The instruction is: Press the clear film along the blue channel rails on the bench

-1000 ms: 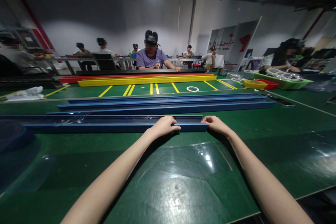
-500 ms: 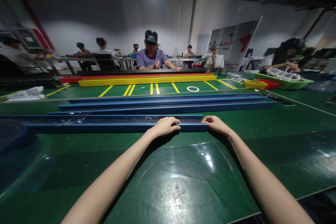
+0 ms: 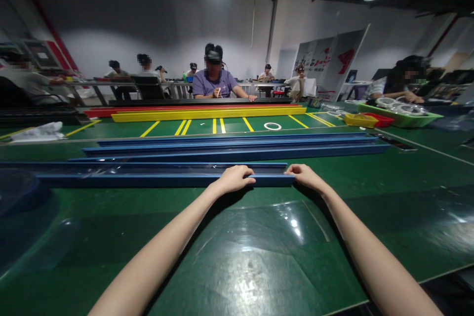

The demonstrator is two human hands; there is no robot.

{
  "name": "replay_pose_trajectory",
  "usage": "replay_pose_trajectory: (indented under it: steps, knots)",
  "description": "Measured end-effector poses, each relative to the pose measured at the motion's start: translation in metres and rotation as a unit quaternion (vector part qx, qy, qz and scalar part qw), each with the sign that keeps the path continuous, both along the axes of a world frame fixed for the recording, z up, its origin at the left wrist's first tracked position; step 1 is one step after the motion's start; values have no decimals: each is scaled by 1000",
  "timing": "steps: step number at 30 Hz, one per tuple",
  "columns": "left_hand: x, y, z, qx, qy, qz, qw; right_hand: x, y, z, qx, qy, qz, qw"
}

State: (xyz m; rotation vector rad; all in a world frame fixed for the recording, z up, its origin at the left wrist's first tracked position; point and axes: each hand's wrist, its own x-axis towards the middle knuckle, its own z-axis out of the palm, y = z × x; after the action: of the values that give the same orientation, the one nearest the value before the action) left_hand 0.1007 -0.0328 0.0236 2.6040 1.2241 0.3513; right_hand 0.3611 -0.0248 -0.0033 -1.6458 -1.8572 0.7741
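Lying nearest, closer to the viewer than the fingers, a creased clear sheet [image 3: 259, 232] spreads over the green surface [image 3: 355, 173] and catches the light. Well to the left of the fingers sits a dark blue rounded shape [image 3: 18, 190], too blurred to identify. The near blue channel [image 3: 148, 181] is directly at the fingers, running from them far to the left. The left hand [image 3: 234, 178] clasps its near wall, thumb on the outside and the other fingers bent over the top edge. The right hand [image 3: 304, 176] has its fingers drawn together against the channel's right end; whether they pinch the wall itself or something small there, I cannot tell. Shiny clear film [image 3: 105, 168] lies along the channel, left of the fingers. Just beyond the fingers, more blue channels [image 3: 237, 151] lie side by side, with a dark flat device [image 3: 398, 142] to the right. Farther past the fingers come a white ring [image 3: 272, 126], a yellow channel [image 3: 207, 114], a red channel [image 3: 97, 113] and a black channel [image 3: 200, 102], with a green tray [image 3: 411, 119] off to the right. Behind them sits a co-worker in a purple shirt [image 3: 215, 81].
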Motion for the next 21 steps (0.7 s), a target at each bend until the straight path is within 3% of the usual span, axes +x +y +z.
replay_pose_trajectory:
  steps: [8, 16, 21]
  knots:
    - [1, -3, -4, 37, 27, 27, 999, 3, 4, -7, 21, -5, 4, 1000]
    - [-1, -6, -10, 101, 19, -2, 995, 1, 1, -3, 35, -35, -6, 999]
    - [0, -11, -13, 164, 49, -15, 985, 1, -2, 5, 195, -76, -95, 973]
